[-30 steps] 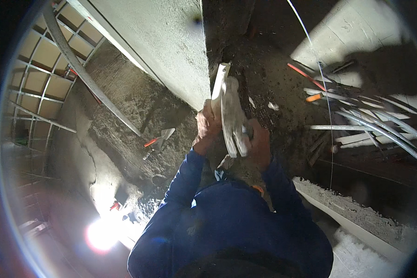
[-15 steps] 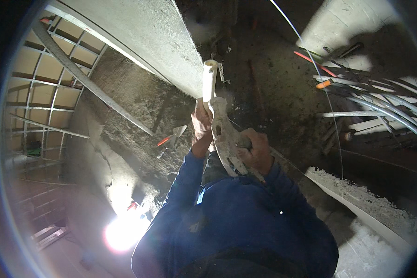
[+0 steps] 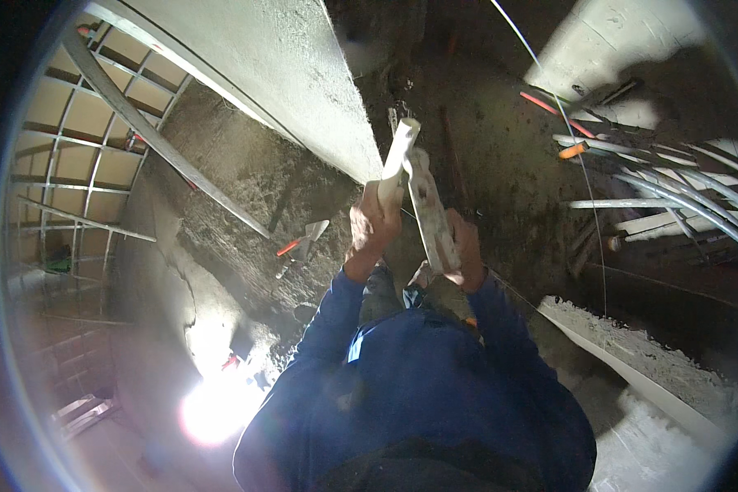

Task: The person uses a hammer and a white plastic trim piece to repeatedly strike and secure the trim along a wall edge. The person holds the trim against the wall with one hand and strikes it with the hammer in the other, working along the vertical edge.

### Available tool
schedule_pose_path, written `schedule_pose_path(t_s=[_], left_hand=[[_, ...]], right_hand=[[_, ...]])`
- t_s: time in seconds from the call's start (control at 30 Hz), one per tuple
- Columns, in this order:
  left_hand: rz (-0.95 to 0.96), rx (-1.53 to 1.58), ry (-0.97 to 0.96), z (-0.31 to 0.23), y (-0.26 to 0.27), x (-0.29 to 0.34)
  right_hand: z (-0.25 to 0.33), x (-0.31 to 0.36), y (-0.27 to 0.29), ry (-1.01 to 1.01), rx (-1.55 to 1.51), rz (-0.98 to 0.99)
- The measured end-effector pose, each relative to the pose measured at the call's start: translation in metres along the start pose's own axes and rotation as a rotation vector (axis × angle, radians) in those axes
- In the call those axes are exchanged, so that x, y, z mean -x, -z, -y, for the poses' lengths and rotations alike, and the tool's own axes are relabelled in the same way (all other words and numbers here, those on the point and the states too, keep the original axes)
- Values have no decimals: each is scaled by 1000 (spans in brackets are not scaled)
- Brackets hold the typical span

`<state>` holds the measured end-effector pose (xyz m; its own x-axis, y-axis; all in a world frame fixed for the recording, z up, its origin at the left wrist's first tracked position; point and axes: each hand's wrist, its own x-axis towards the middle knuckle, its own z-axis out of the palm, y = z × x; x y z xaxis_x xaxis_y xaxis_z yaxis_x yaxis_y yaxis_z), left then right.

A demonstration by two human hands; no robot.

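My left hand (image 3: 371, 225) is closed round a pale, tube-like bar (image 3: 400, 148) with a rounded end; its exact kind is unclear. Against its right side leans a long, flat plastering float (image 3: 431, 215), pale and smeared. My right hand (image 3: 467, 252) grips this float from the right, its fingers partly hidden behind it. Both things are held up in front of my body, close together near their far ends. On the ground left of my hands lies a trowel (image 3: 312, 233) with a red handle.
A pale plastered slab (image 3: 279, 74) rises at the upper left, its corner near my left hand. A metal grid (image 3: 90, 156) and a long pole (image 3: 168, 156) stand left. Pipes (image 3: 681, 184) pile up right, past a thin line (image 3: 578, 156). A bright lamp (image 3: 221, 406) glares lower left.
The float has swung away from my body and turned narrower to view. My right hand has moved slightly outward and up. The bar has tilted right, and my left hand shifted a little right.
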<state>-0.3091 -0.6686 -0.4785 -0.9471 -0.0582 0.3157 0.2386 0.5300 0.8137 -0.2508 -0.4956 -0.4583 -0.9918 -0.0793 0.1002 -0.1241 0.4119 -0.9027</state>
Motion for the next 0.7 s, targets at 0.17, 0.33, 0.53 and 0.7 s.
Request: schedule_pose_path(t_s=[0.17, 0.33, 0.53, 0.7], left_hand=[[-52, 24, 50, 11, 1, 11], [-24, 107, 111, 6, 7, -4], [-42, 29, 150, 12, -6, 5], [-18, 342, 209, 39, -21, 5]], right_hand=[[-8, 21, -10, -56, 33, -14], [19, 17, 0, 78, -7, 0], [27, -12, 11, 662, 9, -31], [23, -52, 7, 120, 318, -41]])
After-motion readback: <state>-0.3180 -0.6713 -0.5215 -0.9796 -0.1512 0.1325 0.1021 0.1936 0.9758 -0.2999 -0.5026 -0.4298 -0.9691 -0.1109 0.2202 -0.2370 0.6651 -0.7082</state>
